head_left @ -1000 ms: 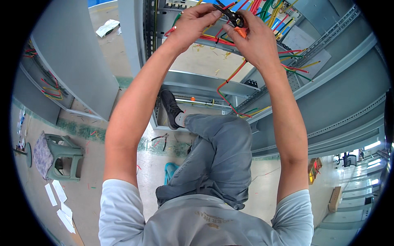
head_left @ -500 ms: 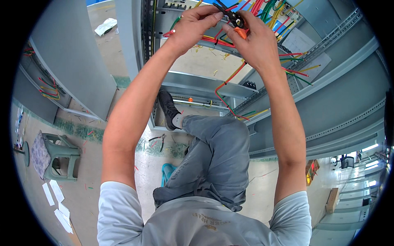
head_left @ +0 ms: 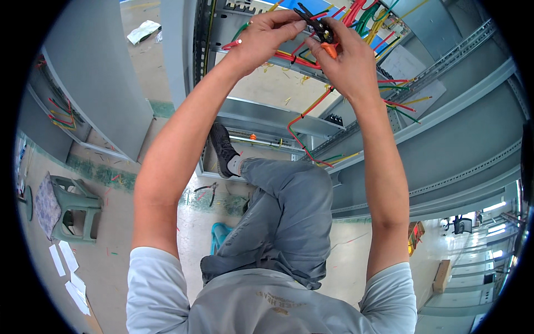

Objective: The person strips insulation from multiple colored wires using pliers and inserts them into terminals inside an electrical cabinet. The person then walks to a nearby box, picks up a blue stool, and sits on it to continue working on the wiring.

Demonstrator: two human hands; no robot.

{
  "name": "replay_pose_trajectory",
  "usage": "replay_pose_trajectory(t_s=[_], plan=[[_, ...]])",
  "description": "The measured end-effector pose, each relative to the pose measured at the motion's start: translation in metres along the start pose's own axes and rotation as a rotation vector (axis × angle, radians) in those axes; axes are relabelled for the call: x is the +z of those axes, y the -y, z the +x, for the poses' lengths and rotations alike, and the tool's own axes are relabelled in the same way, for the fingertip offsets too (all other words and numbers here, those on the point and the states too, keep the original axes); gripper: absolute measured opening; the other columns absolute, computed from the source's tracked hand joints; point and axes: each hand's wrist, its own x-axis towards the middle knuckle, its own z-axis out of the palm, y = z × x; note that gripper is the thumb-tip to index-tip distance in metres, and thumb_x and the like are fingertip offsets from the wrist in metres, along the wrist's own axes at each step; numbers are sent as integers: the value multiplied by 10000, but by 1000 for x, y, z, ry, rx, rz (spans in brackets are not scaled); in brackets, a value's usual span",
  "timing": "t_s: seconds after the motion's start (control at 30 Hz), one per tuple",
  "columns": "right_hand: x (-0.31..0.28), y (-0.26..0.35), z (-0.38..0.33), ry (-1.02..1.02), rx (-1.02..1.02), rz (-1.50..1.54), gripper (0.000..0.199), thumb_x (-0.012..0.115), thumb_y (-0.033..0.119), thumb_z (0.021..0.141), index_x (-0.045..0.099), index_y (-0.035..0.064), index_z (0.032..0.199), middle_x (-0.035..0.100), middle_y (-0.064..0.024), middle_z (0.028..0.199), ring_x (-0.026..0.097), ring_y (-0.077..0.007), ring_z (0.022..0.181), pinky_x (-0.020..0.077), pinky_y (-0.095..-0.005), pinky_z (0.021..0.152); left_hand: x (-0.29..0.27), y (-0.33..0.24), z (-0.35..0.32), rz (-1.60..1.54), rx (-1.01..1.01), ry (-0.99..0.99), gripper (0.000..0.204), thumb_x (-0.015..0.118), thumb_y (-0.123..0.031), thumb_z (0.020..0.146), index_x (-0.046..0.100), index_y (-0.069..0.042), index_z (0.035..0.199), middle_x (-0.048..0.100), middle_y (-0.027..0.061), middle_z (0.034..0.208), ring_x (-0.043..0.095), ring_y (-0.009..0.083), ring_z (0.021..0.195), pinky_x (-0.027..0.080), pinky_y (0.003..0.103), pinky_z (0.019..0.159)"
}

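Wire strippers (head_left: pixel 321 29) with black jaws and an orange handle are held in my right hand (head_left: pixel 347 61), its fingers wrapped round the grips. Next to their jaws is my left hand (head_left: pixel 266 40), with thumb and fingers pinched together. What lies between those fingertips is too small to make out. Both hands are up at an open grey metal cabinet frame (head_left: pixel 256 103). A bundle of red, green and yellow wires (head_left: pixel 361 16) fans out just beyond my right hand. Short red wire ends (head_left: pixel 232 44) stick out beside my left wrist.
On the floor lie pliers (head_left: pixel 209 191), wire scraps and white paper sheets (head_left: pixel 71 278). A green stool (head_left: pixel 83 206) stands at the left, a blue stool (head_left: pixel 217 236) beside my leg. Cut wires (head_left: pixel 403 106) jut out near my right forearm. A cabinet panel (head_left: pixel 100 72) stands at the left.
The view has shifted slightly. The wire strippers have turned a little in my right hand, their handle tilting to the right. Both hands stay at nearly the same place by the wires.
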Motion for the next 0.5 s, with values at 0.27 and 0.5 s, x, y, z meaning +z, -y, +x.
replay_pose_trajectory(t_s=[0.27, 0.5], plan=[[5, -6, -1, -38, -30, -11, 493, 774, 421, 852, 683, 119, 1232, 666, -140, 880, 682, -327, 814, 543, -438, 702, -3, -1, 1, 12, 19, 24, 264, 658, -245, 1019, 726, -50, 1183, 613, -64, 904, 506, 42, 849, 418, 234, 763], [8, -9, -2, -57, -11, 8, 480, 785, 406, 839, 696, 132, 1223, 650, -139, 854, 677, -332, 786, 538, -435, 679, -1, 3, 2, -11, 5, 18, 278, 661, -230, 1017, 718, -52, 1223, 649, -57, 954, 530, 39, 884, 445, 233, 804]])
